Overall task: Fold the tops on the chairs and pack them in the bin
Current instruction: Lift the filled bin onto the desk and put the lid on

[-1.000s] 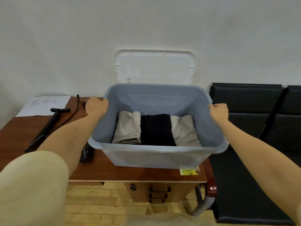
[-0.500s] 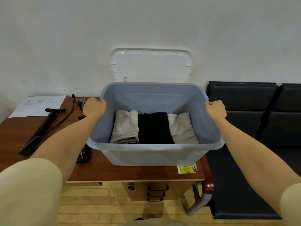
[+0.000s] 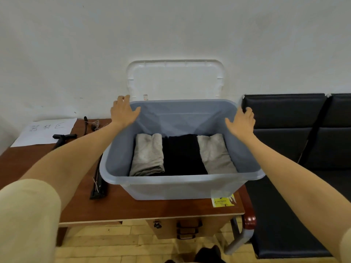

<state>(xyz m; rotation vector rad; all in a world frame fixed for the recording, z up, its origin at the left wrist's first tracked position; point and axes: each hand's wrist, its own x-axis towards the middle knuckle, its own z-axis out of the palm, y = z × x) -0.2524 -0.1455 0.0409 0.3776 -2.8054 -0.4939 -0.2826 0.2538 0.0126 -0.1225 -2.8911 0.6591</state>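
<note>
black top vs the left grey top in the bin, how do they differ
The black top is dark and lies in the middle of the bin, between two grey ones; the left grey top is pale and lies nearest the bin's left wall. The black one looks slightly wider. Both are folded and lie side by side.

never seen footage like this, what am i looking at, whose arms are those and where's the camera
There is no machine here. The camera sits on a person's head and looks forward and down, so the arms are the wearer's own. The left hand and right hand are open and reach past the far corners of a grey-blue bin toward its white lid, which leans against the wall. The bin stands on a wooden desk and holds three folded tops side by side. Neither hand holds anything. Black chairs stand to the right.
</note>
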